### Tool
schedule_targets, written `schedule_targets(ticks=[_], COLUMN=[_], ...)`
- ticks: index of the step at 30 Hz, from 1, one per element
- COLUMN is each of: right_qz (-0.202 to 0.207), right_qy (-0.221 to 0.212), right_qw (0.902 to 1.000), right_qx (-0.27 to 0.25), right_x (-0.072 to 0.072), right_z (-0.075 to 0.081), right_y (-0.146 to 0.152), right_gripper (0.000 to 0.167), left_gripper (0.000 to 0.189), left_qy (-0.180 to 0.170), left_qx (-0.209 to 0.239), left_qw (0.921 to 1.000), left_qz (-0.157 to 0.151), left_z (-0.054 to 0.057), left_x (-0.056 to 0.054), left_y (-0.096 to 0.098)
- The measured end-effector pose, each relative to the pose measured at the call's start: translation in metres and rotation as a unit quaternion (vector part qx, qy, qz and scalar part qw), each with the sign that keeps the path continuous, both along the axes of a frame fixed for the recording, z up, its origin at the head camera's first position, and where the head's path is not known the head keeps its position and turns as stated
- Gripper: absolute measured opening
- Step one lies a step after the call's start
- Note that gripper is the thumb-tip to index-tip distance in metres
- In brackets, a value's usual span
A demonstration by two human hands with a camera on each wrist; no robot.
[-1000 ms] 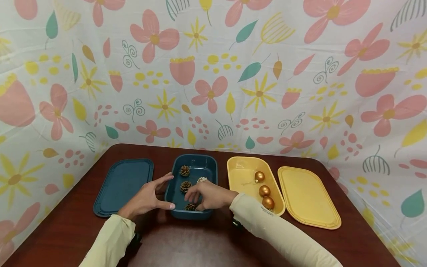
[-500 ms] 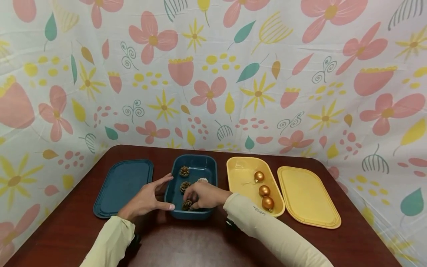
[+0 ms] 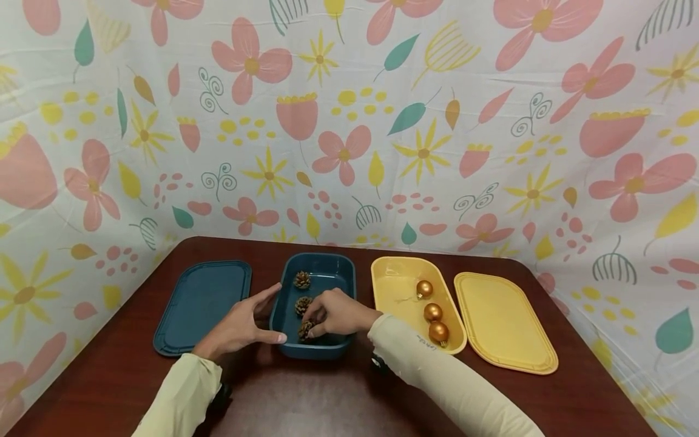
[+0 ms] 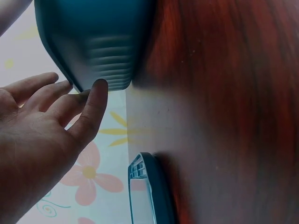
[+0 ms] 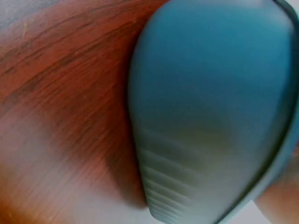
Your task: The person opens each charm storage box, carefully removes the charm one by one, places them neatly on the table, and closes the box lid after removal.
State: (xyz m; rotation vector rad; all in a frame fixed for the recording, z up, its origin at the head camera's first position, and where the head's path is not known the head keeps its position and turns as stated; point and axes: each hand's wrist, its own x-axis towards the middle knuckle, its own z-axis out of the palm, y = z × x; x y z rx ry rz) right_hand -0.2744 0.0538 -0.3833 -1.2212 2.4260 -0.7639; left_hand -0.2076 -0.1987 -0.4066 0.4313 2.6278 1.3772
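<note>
A deep blue box (image 3: 315,351) holds several small brown items. Inside it, my right hand (image 3: 341,312) pinches the nearest pine cone (image 3: 306,330) between thumb and fingers. Two more, a middle pine cone (image 3: 303,305) and a far pine cone (image 3: 302,279), form a row with it along the left side. My left hand (image 3: 237,326) is spread at the box's left wall, its fingertips and thumb right at the rim. The left wrist view shows the left hand (image 4: 51,112) with straight fingers by the ribbed blue wall. In the right wrist view the blue box (image 5: 210,93) hides most of the right hand.
To the right stands a yellow box (image 3: 390,303) with three gold baubles (image 3: 433,312) along its right side. A yellow lid (image 3: 505,321) lies beyond it, and a blue lid (image 3: 202,303) lies at the left. A floral cloth (image 3: 349,121) hangs behind the dark wooden table (image 3: 306,394).
My right hand has shifted slightly left, and the nearest pine cone has moved left and a little back. A whitish item seen earlier beyond that hand is now hidden. The left hand stays put.
</note>
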Motion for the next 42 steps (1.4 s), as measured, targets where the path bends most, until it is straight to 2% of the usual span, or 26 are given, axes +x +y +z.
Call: schedule_targets(ticks=[9, 14, 18, 23, 27, 31, 35, 39, 42], right_qz=[0.009, 0.032, 0.055, 0.086, 0.093, 0.087, 0.078, 0.059, 0.038], right_qy=[-0.041, -0.048, -0.067, -0.1, -0.118, -0.093, -0.044, 0.003, 0.019], right_qw=[0.997, 0.993, 0.9887, 0.983, 0.9806, 0.9843, 0.9911, 0.995, 0.9956], right_qx=[-0.066, -0.103, -0.122, -0.128, -0.126, -0.122, -0.098, -0.08, -0.084], right_x=[0.01, 0.027, 0.045, 0.066, 0.078, 0.089, 0.098, 0.1, 0.1], right_z=[0.025, 0.041, 0.042, 0.03, 0.014, -0.003, -0.014, -0.022, -0.027], right_y=[0.019, 0.028, 0.03, 0.027, 0.027, 0.025, 0.024, 0.022, 0.019], right_gripper=[0.026, 0.028, 0.027, 0.028, 0.029, 0.029, 0.028, 0.026, 0.025], left_gripper=[0.105, 0.104, 0.104, 0.104, 0.104, 0.104, 0.104, 0.103, 0.103], left_qy=[0.002, -0.005, -0.001, 0.0, -0.008, -0.014, -0.014, -0.014, -0.016], left_qx=[0.008, 0.016, 0.011, 0.005, 0.009, 0.008, 0.01, 0.015, 0.015], left_qw=[1.0, 0.9999, 0.9999, 1.0, 0.9999, 0.9999, 0.9999, 0.9998, 0.9997], left_qz=[-0.003, -0.004, -0.002, 0.001, 0.001, 0.002, 0.001, 0.001, 0.0], left_z=[-0.001, 0.0, 0.0, 0.001, 0.0, -0.001, -0.002, -0.002, -0.002], left_x=[0.001, 0.0, -0.001, -0.001, -0.001, 0.001, 0.0, -0.002, -0.001], left_y=[0.0, -0.001, -0.002, -0.002, -0.001, 0.0, 0.001, 0.001, 0.0])
